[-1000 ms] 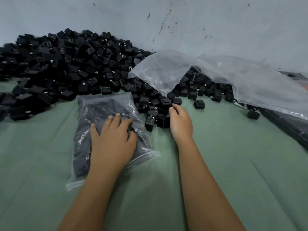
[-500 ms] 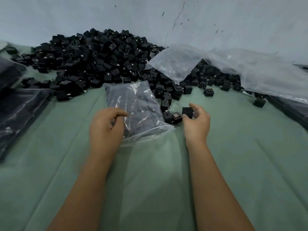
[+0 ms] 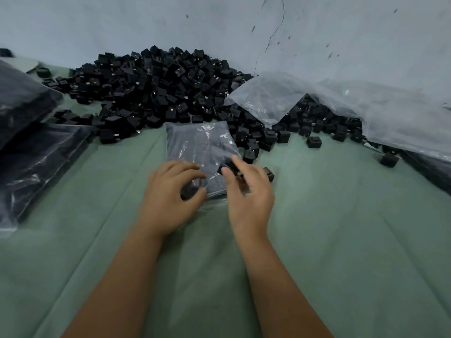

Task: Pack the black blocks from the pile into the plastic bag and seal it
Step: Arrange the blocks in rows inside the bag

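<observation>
A large pile of black blocks lies against the wall at the back. In front of it a clear plastic bag, partly filled with dark blocks, lies on the green cloth with its mouth towards me. My left hand holds the bag's near edge between curled fingers and thumb. My right hand pinches a black block between thumb and fingers just above the bag's mouth. Another loose block lies right behind that hand.
Filled dark bags are stacked at the left. Empty clear plastic bags drape over the pile at the right. Stray blocks sit on the green cloth. A grey wall closes the back.
My right hand picked a block from the pile's edge and carried it left to the bag's mouth. My left hand shifted from pressing flat on the bag to gripping its near edge.
</observation>
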`<state>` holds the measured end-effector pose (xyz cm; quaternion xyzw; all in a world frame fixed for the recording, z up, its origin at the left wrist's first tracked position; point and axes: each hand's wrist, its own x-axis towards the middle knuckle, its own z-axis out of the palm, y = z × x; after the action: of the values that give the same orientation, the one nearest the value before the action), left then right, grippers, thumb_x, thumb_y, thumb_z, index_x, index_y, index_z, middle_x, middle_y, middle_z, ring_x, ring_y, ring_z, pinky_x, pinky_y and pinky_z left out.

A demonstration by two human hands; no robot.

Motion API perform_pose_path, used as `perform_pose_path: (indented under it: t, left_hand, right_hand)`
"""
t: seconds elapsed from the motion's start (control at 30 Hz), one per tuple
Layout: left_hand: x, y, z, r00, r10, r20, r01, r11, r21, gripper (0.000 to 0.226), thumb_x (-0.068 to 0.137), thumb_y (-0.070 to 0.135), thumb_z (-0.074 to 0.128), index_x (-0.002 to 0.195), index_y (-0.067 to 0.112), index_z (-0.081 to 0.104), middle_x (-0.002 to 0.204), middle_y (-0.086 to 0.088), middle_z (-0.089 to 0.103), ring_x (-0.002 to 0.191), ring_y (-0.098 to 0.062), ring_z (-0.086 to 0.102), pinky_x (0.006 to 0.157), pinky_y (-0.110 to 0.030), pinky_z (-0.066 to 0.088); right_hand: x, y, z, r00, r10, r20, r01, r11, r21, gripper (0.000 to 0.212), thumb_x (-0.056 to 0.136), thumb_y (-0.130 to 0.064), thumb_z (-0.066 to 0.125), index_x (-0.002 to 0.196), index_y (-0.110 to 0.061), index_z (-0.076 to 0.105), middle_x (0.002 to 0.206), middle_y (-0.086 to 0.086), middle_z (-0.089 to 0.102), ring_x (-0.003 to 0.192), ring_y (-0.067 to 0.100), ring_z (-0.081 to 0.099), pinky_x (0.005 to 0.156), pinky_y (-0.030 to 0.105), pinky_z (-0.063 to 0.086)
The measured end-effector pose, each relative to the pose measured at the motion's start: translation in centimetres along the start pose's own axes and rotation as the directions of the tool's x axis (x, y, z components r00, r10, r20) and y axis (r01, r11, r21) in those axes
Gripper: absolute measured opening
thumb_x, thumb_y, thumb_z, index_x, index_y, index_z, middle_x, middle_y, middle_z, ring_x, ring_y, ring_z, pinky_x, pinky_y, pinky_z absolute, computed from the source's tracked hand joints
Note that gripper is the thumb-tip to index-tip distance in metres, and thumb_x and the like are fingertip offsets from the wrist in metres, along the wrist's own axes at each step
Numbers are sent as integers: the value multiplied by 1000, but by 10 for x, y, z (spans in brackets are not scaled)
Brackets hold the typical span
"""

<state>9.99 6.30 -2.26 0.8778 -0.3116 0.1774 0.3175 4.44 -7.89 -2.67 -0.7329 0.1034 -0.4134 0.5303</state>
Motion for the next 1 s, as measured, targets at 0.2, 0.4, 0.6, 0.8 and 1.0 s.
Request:
perform_pose_path:
  t: [0.2, 0.4, 0.6, 0.8, 1.0]
  left_hand:
    - [-1, -3, 5, 994, -14, 111, 25, 995, -101, 67, 63, 60, 70, 122, 29, 63, 110, 17, 60, 110, -13, 54, 98, -40, 41]
    - [1, -3, 3, 987, -160, -14, 138, 890, -434, 20, 71, 27, 70, 89, 34, 73, 95, 17, 70, 99, -12, 63, 90, -37, 50]
    - [2, -7, 8, 945, -328, 14, 289, 809, -513, 18, 88, 11, 68, 98, 22, 77, 97, 6, 73, 97, -12, 67, 91, -39, 52]
    - [5, 0, 8, 905, -426, 9, 348, 726, -593, 14, 90, 15, 65, 93, 22, 78, 89, 10, 75, 91, -8, 69, 86, -29, 54]
    - [6, 2, 9, 884, -467, 1, 372, 703, -606, 13, 92, 16, 65, 94, 18, 77, 88, 8, 76, 90, -10, 70, 88, -31, 55]
  right_hand:
    - [-6, 0, 0, 992, -96, 77, 99, 994, -41, 27, 81, -17, 74, 108, -18, 73, 102, -12, 59, 91, -2, 61, 82, 15, 50]
    - [-9, 0, 6, 934, -326, 144, 346, 926, -150, 33, 75, -7, 64, 106, -14, 72, 104, 0, 58, 79, -1, 58, 77, 7, 46]
    - [-9, 2, 5, 919, -388, 63, 393, 913, -112, 25, 78, 1, 67, 98, -10, 74, 94, 4, 61, 77, 5, 59, 73, 14, 50]
    - [-10, 1, 5, 936, -323, 139, 337, 937, -91, 19, 76, 1, 67, 90, -10, 73, 89, 0, 62, 68, 4, 58, 67, 12, 49]
    - [-9, 3, 8, 957, -224, 187, 257, 950, -177, 15, 76, -5, 64, 88, -13, 69, 84, -3, 62, 68, 5, 56, 64, 12, 47]
